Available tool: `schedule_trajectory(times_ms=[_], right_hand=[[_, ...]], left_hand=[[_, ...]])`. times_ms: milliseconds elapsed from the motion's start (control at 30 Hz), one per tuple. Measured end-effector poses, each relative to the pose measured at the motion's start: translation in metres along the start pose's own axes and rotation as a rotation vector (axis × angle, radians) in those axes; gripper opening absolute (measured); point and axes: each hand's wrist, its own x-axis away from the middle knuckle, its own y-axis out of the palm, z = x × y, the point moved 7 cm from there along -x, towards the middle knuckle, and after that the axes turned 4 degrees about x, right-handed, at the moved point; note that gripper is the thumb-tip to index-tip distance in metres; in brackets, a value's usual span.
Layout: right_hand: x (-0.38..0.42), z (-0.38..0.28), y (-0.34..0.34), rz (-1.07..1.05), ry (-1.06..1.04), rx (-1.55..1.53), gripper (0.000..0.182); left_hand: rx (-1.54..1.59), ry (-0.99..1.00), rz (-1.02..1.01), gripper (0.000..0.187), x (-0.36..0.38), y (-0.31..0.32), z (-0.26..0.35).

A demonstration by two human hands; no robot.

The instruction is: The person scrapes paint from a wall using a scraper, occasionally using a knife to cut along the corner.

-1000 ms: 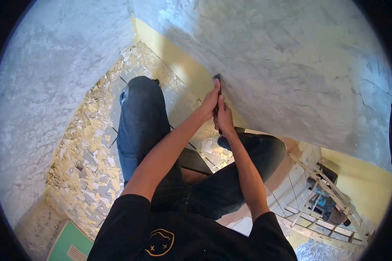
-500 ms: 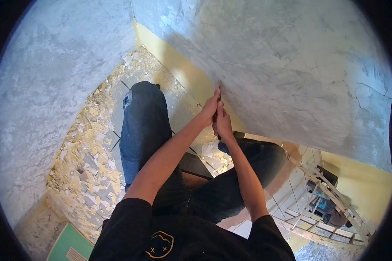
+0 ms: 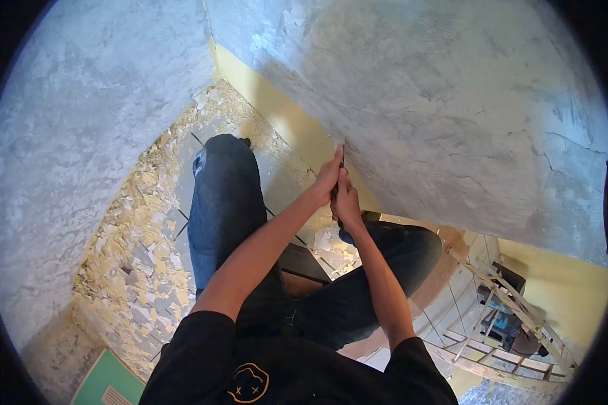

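Both of my hands are closed around one slim dark tool, which looks like a scraper (image 3: 343, 158). My left hand (image 3: 329, 174) is the one farther forward, its thumb stretched along the tool toward the tip. Just behind it, my right hand (image 3: 346, 201) wraps the handle end, its thumb also pointing forward. The tool's tip meets the grey wall (image 3: 446, 128) near the border with the yellow band (image 3: 290, 111) at its base. Most of the tool is hidden by my fingers.
Yellow and white paint flakes (image 3: 142, 270) cover the tiled floor along the left wall (image 3: 94, 128). My bent knees flank a dark low seat (image 3: 304, 262). At lower right lies a wooden ladder (image 3: 507, 297) beside dark items. A green board (image 3: 105, 381) stands at lower left.
The whole view has shifted slightly, so the scene sits a little lower. My hands keep the same grip on the scraper, its tip still at the wall, perhaps slightly lower.
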Motion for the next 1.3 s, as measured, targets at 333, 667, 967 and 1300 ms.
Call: schedule_trajectory(times_ms=[333,667,967,1300], right_hand=[[-0.011,-0.014,0.004,0.016,0.015,-0.015,0.060],[-0.027,-0.004,-0.001,0.031,0.004,0.076,0.071],[-0.016,-0.009,-0.001,0.056,-0.065,0.027,0.068],[-0.049,0.004,0.018,0.074,-0.094,0.231,0.079]], left_hand=[[0.078,-0.001,0.032,0.057,-0.007,-0.002,0.006],[0.100,-0.007,0.006,0.058,-0.032,-0.009,-0.003],[0.030,0.048,0.024,0.057,-0.020,-0.002,0.002],[0.079,0.016,0.052,0.062,-0.036,-0.031,0.005]])
